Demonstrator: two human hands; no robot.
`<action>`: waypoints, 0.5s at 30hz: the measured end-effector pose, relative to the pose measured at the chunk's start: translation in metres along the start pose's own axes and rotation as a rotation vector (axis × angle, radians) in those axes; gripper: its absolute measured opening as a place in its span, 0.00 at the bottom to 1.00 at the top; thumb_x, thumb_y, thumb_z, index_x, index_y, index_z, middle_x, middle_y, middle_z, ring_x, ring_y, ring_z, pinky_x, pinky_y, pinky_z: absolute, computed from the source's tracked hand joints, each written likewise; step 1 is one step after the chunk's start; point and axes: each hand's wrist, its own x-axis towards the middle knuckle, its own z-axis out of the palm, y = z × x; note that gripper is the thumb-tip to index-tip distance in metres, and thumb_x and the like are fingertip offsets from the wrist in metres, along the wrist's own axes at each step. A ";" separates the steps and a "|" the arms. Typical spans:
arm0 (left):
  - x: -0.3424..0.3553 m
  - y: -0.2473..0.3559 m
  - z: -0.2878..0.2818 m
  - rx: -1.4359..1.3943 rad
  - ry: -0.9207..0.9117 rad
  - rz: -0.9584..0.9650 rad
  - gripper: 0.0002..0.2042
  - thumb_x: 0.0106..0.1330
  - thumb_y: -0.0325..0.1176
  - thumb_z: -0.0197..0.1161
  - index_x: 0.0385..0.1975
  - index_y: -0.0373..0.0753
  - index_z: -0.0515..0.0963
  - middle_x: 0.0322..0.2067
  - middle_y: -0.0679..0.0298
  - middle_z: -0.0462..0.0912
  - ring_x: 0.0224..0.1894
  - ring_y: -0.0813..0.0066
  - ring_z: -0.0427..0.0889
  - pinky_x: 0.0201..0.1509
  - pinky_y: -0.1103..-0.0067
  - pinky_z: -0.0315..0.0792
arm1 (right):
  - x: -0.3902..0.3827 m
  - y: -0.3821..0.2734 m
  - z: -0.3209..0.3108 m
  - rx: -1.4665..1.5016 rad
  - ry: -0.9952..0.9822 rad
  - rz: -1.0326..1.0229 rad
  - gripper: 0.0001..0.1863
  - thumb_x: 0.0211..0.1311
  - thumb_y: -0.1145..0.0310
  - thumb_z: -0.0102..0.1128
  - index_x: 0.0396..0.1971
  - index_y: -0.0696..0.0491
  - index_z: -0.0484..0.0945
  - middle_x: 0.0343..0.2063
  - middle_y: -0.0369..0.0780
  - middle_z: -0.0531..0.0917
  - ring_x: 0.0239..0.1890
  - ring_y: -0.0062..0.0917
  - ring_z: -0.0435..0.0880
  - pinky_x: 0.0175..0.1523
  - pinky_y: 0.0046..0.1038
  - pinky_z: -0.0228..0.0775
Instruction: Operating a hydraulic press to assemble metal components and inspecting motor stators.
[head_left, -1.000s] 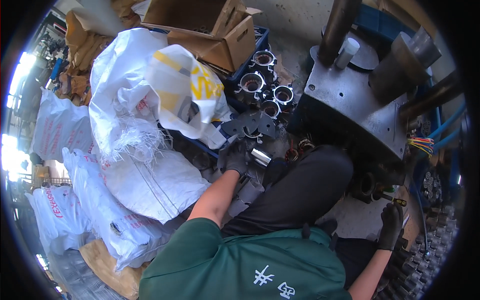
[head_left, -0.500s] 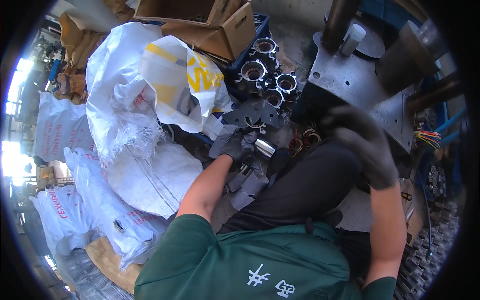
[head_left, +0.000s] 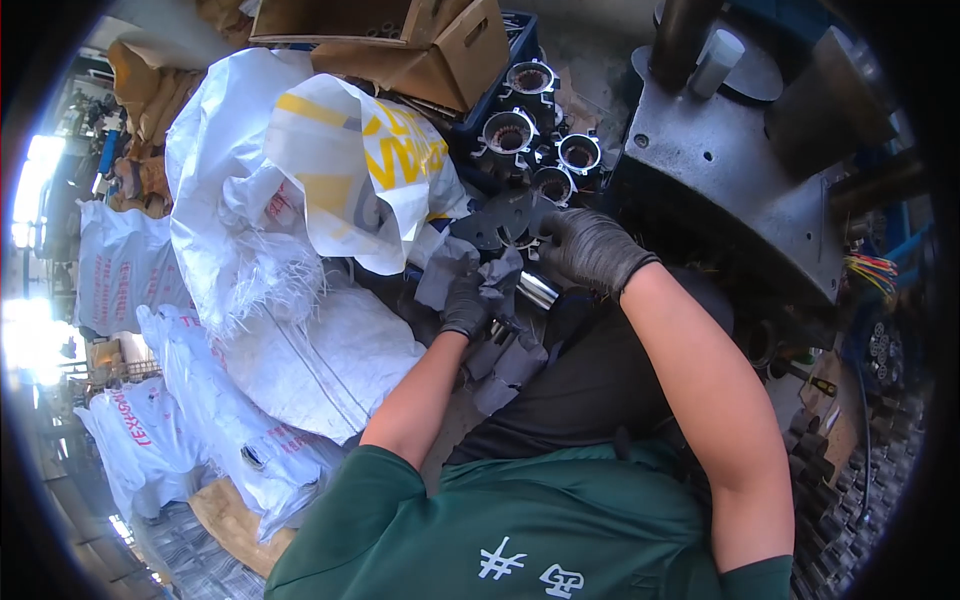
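Observation:
My left hand (head_left: 466,302), in a dark glove, is closed on a crumpled grey sheet (head_left: 440,277), paper or thin cloth. A shiny metal cylinder (head_left: 538,290) lies just right of it. My right hand (head_left: 592,248), gloved too, has its fingers curled at the right edge of a dark flat plate with cut-outs (head_left: 492,224). Whether those fingertips grip the plate or a small part is hidden. Behind the plate stand several ring-shaped motor stators (head_left: 508,133) with copper-coloured windings inside.
White sacks (head_left: 320,350) and a plastic bag with yellow print (head_left: 360,150) crowd the left. A cardboard box (head_left: 470,60) sits on a blue crate (head_left: 520,45) at the back. A heavy steel machine plate (head_left: 720,170) with columns fills the right, beside coloured wires (head_left: 872,272).
My right hand has swung left and forward from over my knee to the dark plate. My left hand has stayed near the same spot with the grey sheet.

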 end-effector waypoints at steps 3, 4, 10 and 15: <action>-0.011 0.047 -0.035 -0.651 0.065 0.082 0.28 0.67 0.31 0.70 0.68 0.38 0.75 0.58 0.49 0.84 0.57 0.55 0.87 0.61 0.66 0.82 | 0.007 -0.006 0.005 0.076 -0.022 0.026 0.38 0.60 0.46 0.75 0.65 0.55 0.81 0.58 0.52 0.88 0.61 0.44 0.87 0.67 0.42 0.79; -0.019 0.068 -0.049 -1.067 -0.012 -0.072 0.29 0.66 0.30 0.71 0.67 0.37 0.73 0.53 0.51 0.85 0.55 0.59 0.87 0.57 0.69 0.84 | 0.010 -0.010 0.009 0.160 0.038 0.041 0.43 0.58 0.44 0.77 0.68 0.56 0.78 0.59 0.52 0.87 0.62 0.43 0.87 0.68 0.42 0.78; -0.011 0.144 -0.100 -0.971 0.031 0.379 0.36 0.61 0.28 0.76 0.70 0.36 0.70 0.61 0.56 0.83 0.63 0.63 0.83 0.61 0.69 0.82 | 0.027 -0.013 -0.005 0.521 0.143 0.082 0.32 0.60 0.60 0.77 0.64 0.54 0.82 0.54 0.51 0.89 0.59 0.40 0.89 0.63 0.37 0.82; 0.003 0.090 -0.037 -0.918 0.116 0.053 0.32 0.65 0.42 0.77 0.68 0.40 0.76 0.61 0.56 0.82 0.68 0.56 0.77 0.71 0.64 0.75 | 0.024 -0.010 -0.011 0.157 0.644 0.124 0.20 0.67 0.72 0.62 0.58 0.53 0.83 0.46 0.54 0.90 0.51 0.49 0.90 0.59 0.43 0.83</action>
